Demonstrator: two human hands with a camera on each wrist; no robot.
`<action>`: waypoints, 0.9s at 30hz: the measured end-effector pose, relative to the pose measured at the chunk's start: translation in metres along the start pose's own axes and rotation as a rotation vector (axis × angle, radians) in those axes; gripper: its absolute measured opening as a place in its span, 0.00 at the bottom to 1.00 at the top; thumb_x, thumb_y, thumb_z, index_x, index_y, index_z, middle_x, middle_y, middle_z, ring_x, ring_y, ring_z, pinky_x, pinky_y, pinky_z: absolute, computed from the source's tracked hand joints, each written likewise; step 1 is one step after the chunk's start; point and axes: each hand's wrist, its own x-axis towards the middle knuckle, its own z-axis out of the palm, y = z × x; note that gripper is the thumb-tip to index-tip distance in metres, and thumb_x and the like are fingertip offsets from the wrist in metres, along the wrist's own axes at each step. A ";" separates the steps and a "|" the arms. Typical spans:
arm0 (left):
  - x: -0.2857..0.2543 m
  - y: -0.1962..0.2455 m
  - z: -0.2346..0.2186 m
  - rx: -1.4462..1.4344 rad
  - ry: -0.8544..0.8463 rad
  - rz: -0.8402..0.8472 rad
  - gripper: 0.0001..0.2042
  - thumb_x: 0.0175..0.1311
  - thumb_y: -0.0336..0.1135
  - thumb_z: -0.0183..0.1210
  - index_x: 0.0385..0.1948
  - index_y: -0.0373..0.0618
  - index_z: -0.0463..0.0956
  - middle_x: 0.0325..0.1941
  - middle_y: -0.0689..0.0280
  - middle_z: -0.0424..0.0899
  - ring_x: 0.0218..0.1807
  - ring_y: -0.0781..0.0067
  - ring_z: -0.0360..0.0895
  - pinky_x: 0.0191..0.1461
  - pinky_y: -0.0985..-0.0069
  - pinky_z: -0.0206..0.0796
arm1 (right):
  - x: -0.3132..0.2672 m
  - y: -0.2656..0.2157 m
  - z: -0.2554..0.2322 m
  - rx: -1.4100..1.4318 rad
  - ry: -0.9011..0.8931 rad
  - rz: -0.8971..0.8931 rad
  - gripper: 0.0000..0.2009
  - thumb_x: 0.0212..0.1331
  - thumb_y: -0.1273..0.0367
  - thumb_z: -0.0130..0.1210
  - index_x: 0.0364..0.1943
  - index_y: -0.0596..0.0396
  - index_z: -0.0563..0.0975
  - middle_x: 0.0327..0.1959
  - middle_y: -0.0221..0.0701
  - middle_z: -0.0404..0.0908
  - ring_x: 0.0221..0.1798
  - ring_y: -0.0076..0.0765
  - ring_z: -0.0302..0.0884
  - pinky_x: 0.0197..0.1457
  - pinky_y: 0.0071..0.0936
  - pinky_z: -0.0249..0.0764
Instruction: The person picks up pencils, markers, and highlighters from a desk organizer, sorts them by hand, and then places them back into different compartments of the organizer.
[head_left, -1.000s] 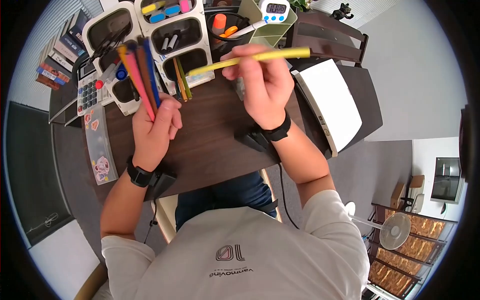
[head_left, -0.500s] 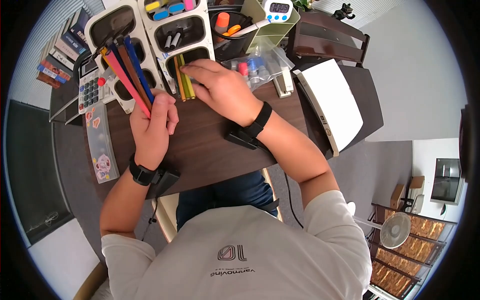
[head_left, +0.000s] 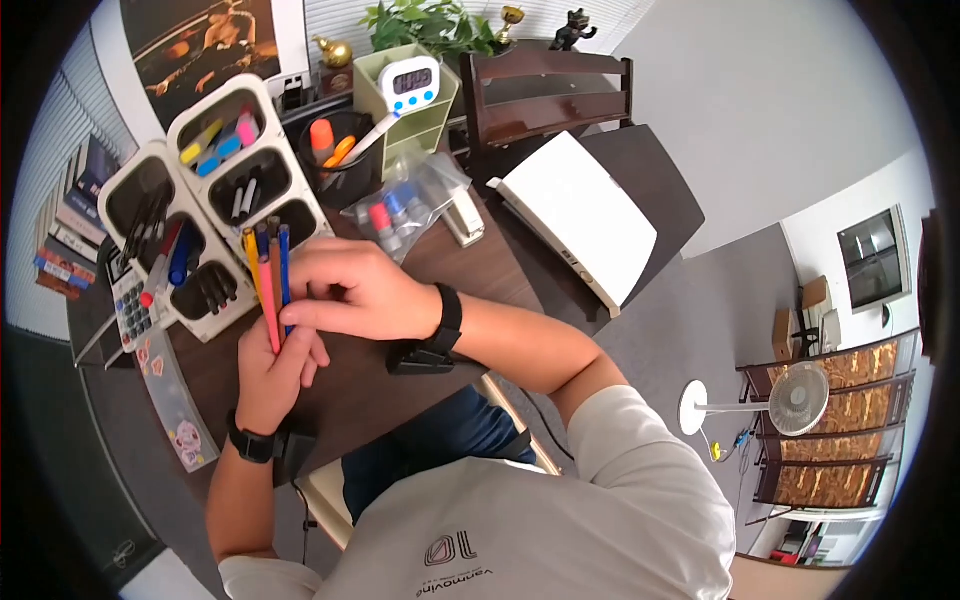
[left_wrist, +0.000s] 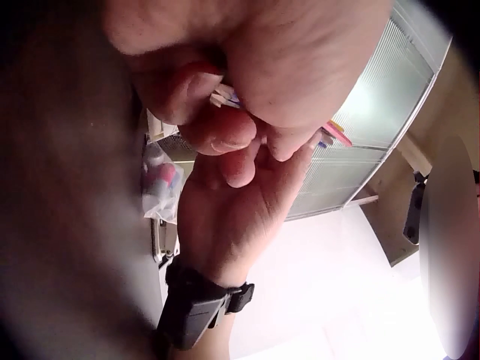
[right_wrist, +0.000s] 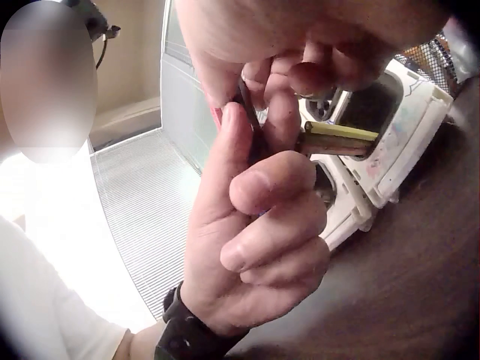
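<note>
A bunch of coloured pencils (head_left: 266,295), with pink, blue, brown and yellow among them, stands up from the left hand (head_left: 272,375), which grips their lower part. From the right, the right hand (head_left: 365,290) pinches at the same bunch with thumb and fingers. Both hands meet at the bunch in the wrist views, where the left hand (right_wrist: 262,240) has its fingers curled and the right hand (left_wrist: 232,217) hides part of the pencils. Behind them, yellow and brown pencils (right_wrist: 341,132) lie in a compartment of the white organizer (right_wrist: 394,165).
The organizer (head_left: 205,225) holds pens and markers. Right of it are a black mesh cup (head_left: 345,175), a clear bag with small bottles (head_left: 400,205), a stapler (head_left: 463,217) and a green holder with a timer (head_left: 410,82). A sticker-covered case (head_left: 175,405) lies at the left edge.
The right hand first carried a yellow pencil to the organizer, then left it among the pencils there and came over to the bunch in the left hand. The head view has turned and shifted.
</note>
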 end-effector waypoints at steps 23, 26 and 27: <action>0.005 -0.005 -0.004 -0.125 0.410 0.264 0.14 0.83 0.41 0.46 0.40 0.40 0.73 0.19 0.71 0.70 0.18 0.85 0.62 0.21 0.83 0.52 | 0.010 -0.001 -0.021 -0.465 0.200 -0.238 0.11 0.58 0.77 0.67 0.46 0.54 0.84 0.46 0.33 0.87 0.44 0.40 0.85 0.44 0.30 0.80; 0.005 -0.005 -0.003 -0.123 0.430 0.261 0.14 0.83 0.41 0.46 0.40 0.40 0.73 0.19 0.71 0.70 0.18 0.85 0.62 0.21 0.84 0.52 | 0.006 0.011 -0.013 -0.557 0.063 -0.072 0.13 0.58 0.77 0.65 0.47 0.53 0.84 0.47 0.32 0.85 0.46 0.41 0.85 0.46 0.32 0.80; 0.004 -0.004 -0.003 -0.106 0.435 0.247 0.14 0.83 0.41 0.46 0.41 0.40 0.73 0.19 0.71 0.70 0.18 0.86 0.62 0.21 0.84 0.52 | 0.006 0.017 -0.011 -0.543 0.047 -0.068 0.14 0.57 0.78 0.64 0.49 0.53 0.84 0.47 0.32 0.84 0.46 0.43 0.84 0.47 0.34 0.81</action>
